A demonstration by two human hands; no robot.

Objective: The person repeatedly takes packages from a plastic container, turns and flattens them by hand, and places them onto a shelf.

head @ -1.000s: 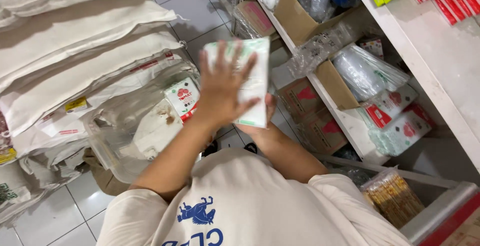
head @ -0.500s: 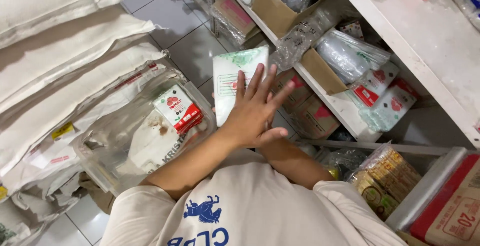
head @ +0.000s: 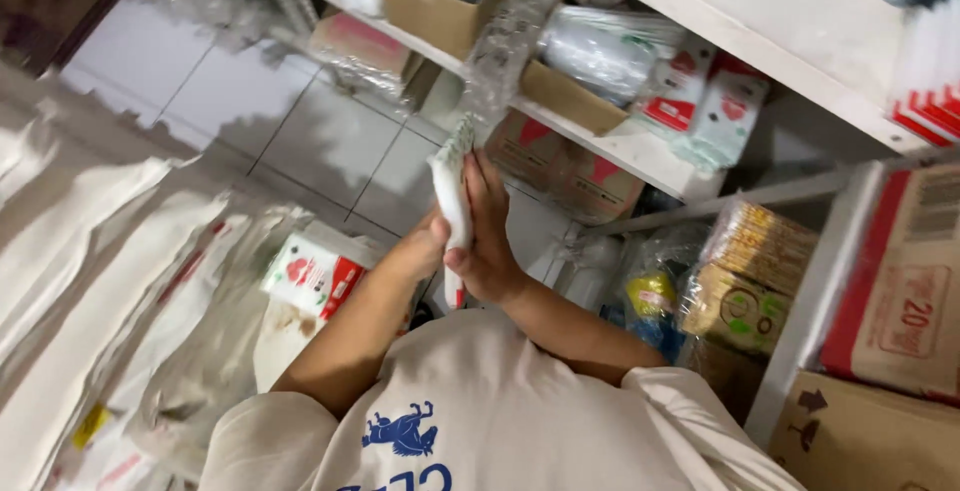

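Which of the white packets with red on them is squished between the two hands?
The flat white packet, seen edge-on, pressed between the left hand and right hand. The red-and-white packet lies in the clear bag; others sit on the shelf.

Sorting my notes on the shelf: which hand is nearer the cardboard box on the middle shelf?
Right. The right hand, pressed on the white packet, lies on the shelf side; the left hand sits behind the packet, farther from the cardboard box.

Both forearms raised, left hand point(head: 425, 251) and right hand point(head: 488, 226) pressed palm to palm.
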